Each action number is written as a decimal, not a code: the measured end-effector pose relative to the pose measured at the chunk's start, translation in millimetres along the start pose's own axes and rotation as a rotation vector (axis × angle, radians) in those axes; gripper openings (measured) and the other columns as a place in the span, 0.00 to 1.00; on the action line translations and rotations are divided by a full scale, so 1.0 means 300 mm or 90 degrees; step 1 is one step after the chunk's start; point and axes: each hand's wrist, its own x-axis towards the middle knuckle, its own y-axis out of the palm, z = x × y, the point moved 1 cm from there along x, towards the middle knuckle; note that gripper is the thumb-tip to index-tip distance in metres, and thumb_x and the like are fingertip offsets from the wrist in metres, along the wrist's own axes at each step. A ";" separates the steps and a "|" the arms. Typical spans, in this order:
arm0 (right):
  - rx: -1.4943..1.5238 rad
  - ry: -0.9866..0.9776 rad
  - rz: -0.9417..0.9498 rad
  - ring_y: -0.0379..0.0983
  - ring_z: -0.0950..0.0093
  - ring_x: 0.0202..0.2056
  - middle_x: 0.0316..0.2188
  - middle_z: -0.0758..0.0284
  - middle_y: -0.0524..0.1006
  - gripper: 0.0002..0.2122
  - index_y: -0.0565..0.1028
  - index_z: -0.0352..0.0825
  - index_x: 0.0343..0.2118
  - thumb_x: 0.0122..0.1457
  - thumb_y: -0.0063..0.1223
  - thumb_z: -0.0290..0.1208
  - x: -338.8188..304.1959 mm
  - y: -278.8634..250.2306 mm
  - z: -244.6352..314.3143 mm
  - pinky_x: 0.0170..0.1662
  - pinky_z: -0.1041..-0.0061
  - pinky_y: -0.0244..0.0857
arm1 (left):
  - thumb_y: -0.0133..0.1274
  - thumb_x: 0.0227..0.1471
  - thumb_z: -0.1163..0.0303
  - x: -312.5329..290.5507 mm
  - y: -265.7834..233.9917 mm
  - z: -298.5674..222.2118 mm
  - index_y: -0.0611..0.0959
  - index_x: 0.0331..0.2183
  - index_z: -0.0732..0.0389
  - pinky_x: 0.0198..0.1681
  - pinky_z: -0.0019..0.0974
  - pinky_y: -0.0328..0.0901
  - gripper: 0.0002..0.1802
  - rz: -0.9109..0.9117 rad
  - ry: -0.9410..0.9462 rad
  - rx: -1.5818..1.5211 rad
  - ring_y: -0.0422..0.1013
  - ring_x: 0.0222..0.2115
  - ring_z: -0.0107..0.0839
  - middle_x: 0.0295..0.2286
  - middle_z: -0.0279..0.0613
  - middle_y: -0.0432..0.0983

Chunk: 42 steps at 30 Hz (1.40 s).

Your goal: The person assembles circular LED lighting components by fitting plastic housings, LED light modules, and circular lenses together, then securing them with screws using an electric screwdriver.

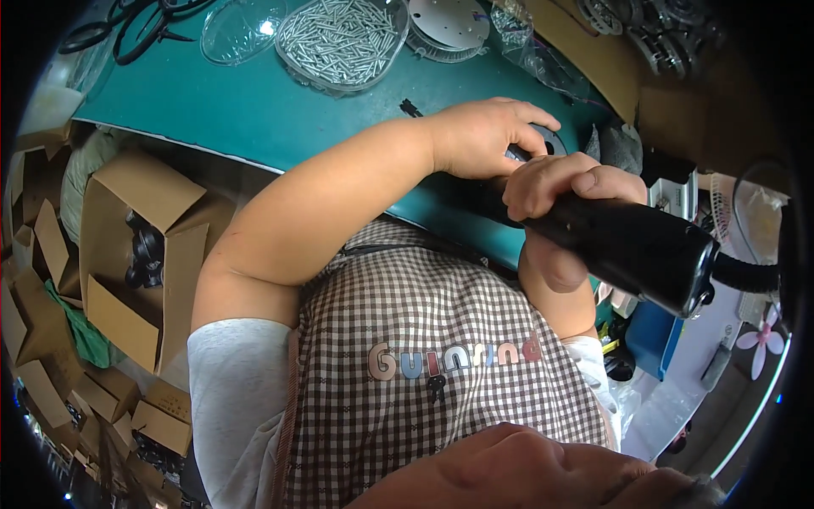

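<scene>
My right hand (pixel 564 188) grips the barrel of a black electric screwdriver (pixel 644 246), whose cable runs off to the right. Its tip is hidden behind my left hand. My left hand (pixel 483 136) presses down on a dark round part (pixel 549 136) at the edge of the green work mat (pixel 254 110); most of that part is covered by the fingers. A clear oval tray of silver screws (pixel 343 38) sits farther back on the mat, a forearm's length beyond my left hand.
An empty clear tray (pixel 237 30) and a round white disc (pixel 448 24) flank the screws. Black cables (pixel 127 30) lie at the back left. Open cardboard boxes (pixel 140 246) with dark parts stand on the floor at left. Brown cardboard (pixel 593 59) and metal parts are at the back right.
</scene>
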 end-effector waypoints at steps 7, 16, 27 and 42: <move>0.128 -0.091 -0.052 0.74 0.69 0.27 0.29 0.62 0.75 0.33 0.66 0.35 0.49 0.49 0.68 0.52 -0.007 -0.040 0.006 0.30 0.71 0.70 | 0.59 0.51 0.52 0.000 0.011 0.005 0.88 0.38 0.47 0.61 0.46 0.59 0.15 -0.006 -0.004 -0.008 0.62 0.58 0.47 0.58 0.41 0.68; 0.144 -0.157 -0.050 0.72 0.69 0.22 0.29 0.60 0.73 0.37 0.61 0.32 0.53 0.52 0.63 0.57 0.005 -0.063 0.004 0.25 0.71 0.69 | 0.59 0.52 0.60 -0.006 0.005 -0.005 0.87 0.39 0.48 0.61 0.47 0.56 0.12 0.001 0.000 -0.020 0.63 0.57 0.46 0.57 0.44 0.68; 0.144 -0.097 0.105 0.74 0.66 0.29 0.31 0.58 0.75 0.32 0.63 0.32 0.52 0.51 0.70 0.44 0.004 -0.092 0.003 0.33 0.68 0.72 | 0.59 0.51 0.61 -0.004 0.007 -0.006 0.87 0.39 0.48 0.62 0.46 0.56 0.12 -0.003 -0.006 -0.005 0.63 0.58 0.45 0.57 0.42 0.68; 0.081 -0.031 0.068 0.70 0.72 0.19 0.22 0.66 0.71 0.30 0.66 0.37 0.45 0.49 0.68 0.53 0.021 -0.036 -0.026 0.24 0.72 0.67 | 0.58 0.52 0.56 -0.002 0.019 0.011 0.88 0.38 0.47 0.61 0.47 0.59 0.12 -0.027 0.016 0.019 0.64 0.57 0.46 0.57 0.40 0.69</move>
